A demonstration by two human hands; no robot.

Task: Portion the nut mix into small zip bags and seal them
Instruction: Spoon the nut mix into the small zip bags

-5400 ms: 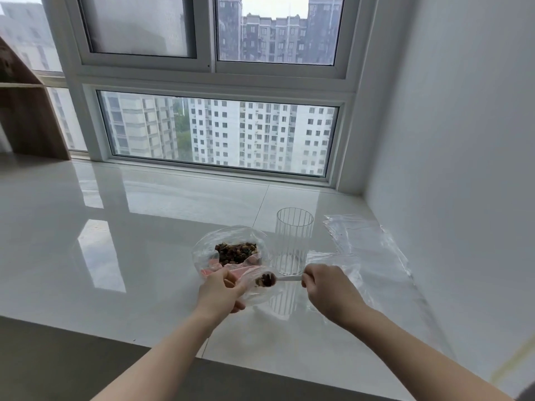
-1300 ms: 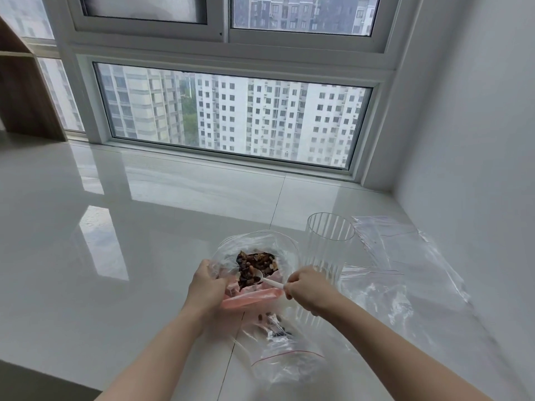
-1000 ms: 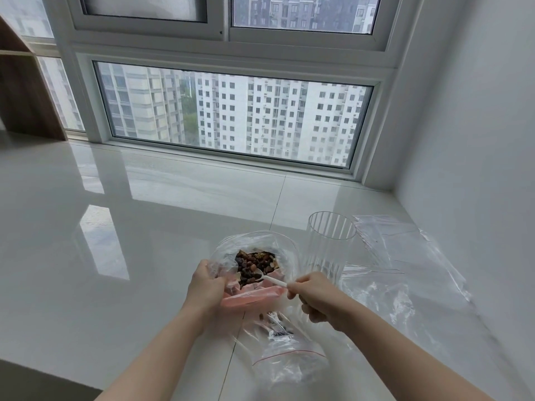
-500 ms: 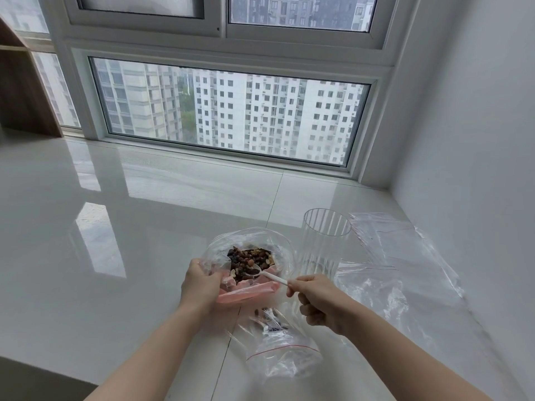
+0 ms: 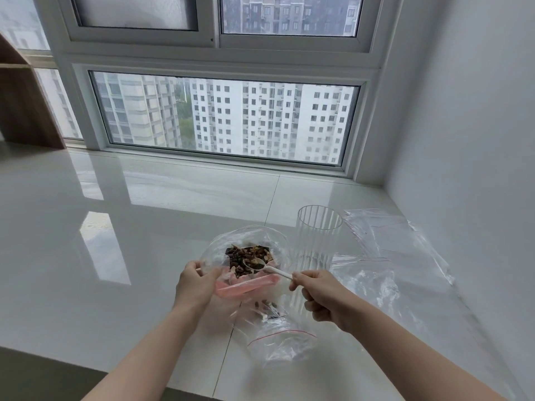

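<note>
White plastic, the small spoon (image 5: 267,267) lies with its long axis running from near right to far left, bowl pointing far left over the nut mix (image 5: 248,257) inside the big clear bag (image 5: 246,241), handle end pinched between thumb and forefinger of the right hand (image 5: 320,296). The left hand (image 5: 197,285) grips that bag's pink-edged near rim, fingers curled round the plastic. A small zip bag (image 5: 278,334) with a red line lies just near of it on the glossy counter (image 5: 115,256), a few nuts inside. A ribbed clear cup (image 5: 317,238) stands upright right of the big bag; spare bags (image 5: 399,256) lie farther right.
</note>
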